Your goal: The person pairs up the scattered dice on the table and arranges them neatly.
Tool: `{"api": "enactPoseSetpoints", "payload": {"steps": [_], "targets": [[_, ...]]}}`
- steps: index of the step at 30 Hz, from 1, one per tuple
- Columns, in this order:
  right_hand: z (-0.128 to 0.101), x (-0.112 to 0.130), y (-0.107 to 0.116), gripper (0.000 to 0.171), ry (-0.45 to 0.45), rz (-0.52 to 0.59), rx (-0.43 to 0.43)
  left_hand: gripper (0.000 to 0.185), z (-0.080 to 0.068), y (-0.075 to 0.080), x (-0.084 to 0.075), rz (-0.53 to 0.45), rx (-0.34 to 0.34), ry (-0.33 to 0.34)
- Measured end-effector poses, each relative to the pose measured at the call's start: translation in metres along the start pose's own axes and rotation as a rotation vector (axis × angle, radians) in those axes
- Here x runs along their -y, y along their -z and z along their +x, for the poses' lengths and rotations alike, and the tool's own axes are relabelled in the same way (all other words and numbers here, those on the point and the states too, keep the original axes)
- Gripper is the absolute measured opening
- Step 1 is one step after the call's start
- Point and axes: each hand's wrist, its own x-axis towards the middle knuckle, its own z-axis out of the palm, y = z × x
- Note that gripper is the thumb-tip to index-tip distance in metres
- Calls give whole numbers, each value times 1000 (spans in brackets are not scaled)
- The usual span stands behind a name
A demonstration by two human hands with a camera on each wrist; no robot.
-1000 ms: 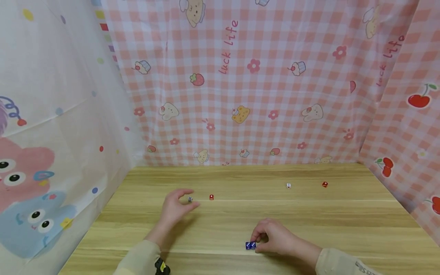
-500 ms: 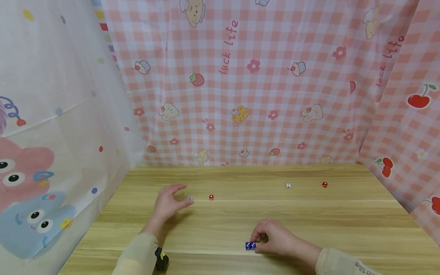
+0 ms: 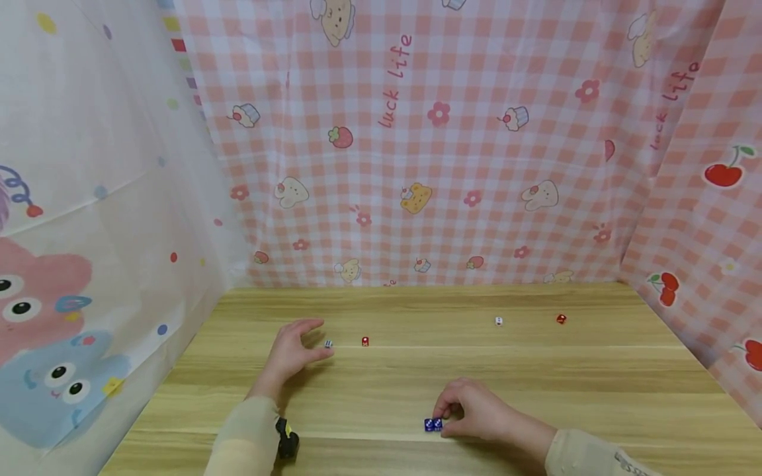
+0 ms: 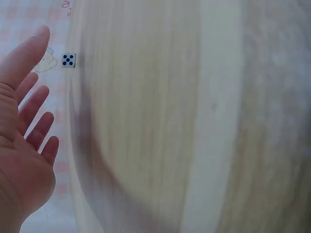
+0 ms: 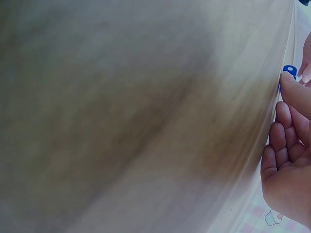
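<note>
Pinching the pair of blue dice (image 3: 433, 424) between the thumb and curled fingertips of my right hand (image 3: 476, 411), I hold them down on the wooden table (image 3: 595, 390) near its front edge. My left hand (image 3: 290, 352) lies farther out and to the left with fingers spread and relaxed, gripping nothing; its fingertips sit just beside a small white die (image 3: 328, 344) without touching it, as far as I can tell. In the left wrist view that white die (image 4: 68, 60) shows five dark pips, and my fingers (image 4: 30, 52) are straight beside it.

I judge this to be the gathering step: two dice are already set together, and the white one is the next within reach. The next move, I'd say, calls for closing thumb and forefinger on so small a cube squarely, then carrying it toward the blue pair without knocking the row.

The blue dice stand side by side, touching, so their long axis runs left to right along the table's front edge, white-pipped faces turned toward me. The right wrist view shows only a sliver of blue (image 5: 288, 70) past my fingertip.

Beyond the white die lies a red die (image 3: 365, 341), near it. Well to the right are another white die (image 3: 499, 321) and another red die (image 3: 561, 319). Patterned pink checked cloth (image 3: 452, 172) hangs behind.
</note>
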Motion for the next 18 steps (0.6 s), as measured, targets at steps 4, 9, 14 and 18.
{"api": "enactPoseSetpoints", "payload": {"steps": [4, 9, 14, 18], "targets": [[0, 1, 0, 19, -7, 7, 8, 58, 2, -2, 2, -27, 8, -4], [0, 1, 2, 19, 7, -7, 4, 48, 4, -5, 4, -74, 24, 29], [-1, 2, 2, 19, 14, -21, -1, 39, 4, -7, 6, -118, 25, 56], [-1, 2, 2, 19, 9, -22, 1, 34, 3, -9, 7, -134, 15, 66]]}}
